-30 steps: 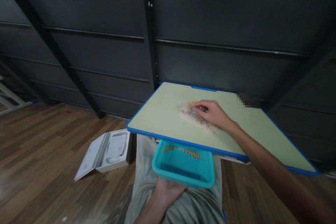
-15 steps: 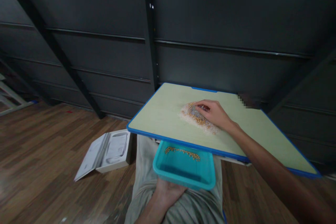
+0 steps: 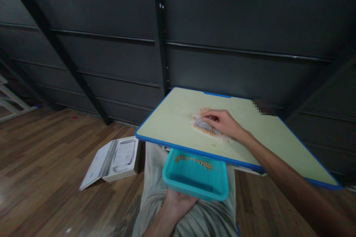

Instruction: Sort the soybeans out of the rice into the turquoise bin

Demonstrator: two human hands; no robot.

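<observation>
Tan, round beans (image 3: 205, 129): heaped with fine, white, rice-like grains (image 3: 221, 138) in a loose pile left of the middle of the worktop; a few stray beans lie just beside the pile, toward the near edge.
Bluish-grey patch (image 3: 200, 123): within the pile, between two bands of beans; I cannot tell what it is.
Right hand (image 3: 226, 123): over the pile, palm down, thumb and fingers curved inward at the grey patch.
Right grip: thumb and fingertips close together; I cannot tell whether they pinch a bean.
Rectangular, turquoise plastic tray (image 3: 191, 180): beyond the person's lap, its far side under the worktop's near edge; more tan beans lie in a curved row along its far side.
Left hand (image 3: 180, 198): under the tray's near side, touching it from below.
Left grip: fingers hidden by the tray, so I cannot tell how they are set.
Pale yellow-green worktop (image 3: 169, 118): flat, with a blue rim.
Grey cloth trousers (image 3: 205, 216): below the tray.
White cardboard box (image 3: 121, 175): on the brown wood-plank floor (image 3: 41, 163), left of the trousers, lid folded open, white papers inside.
Dark, panelled wall (image 3: 236, 14): behind the worktop.
</observation>
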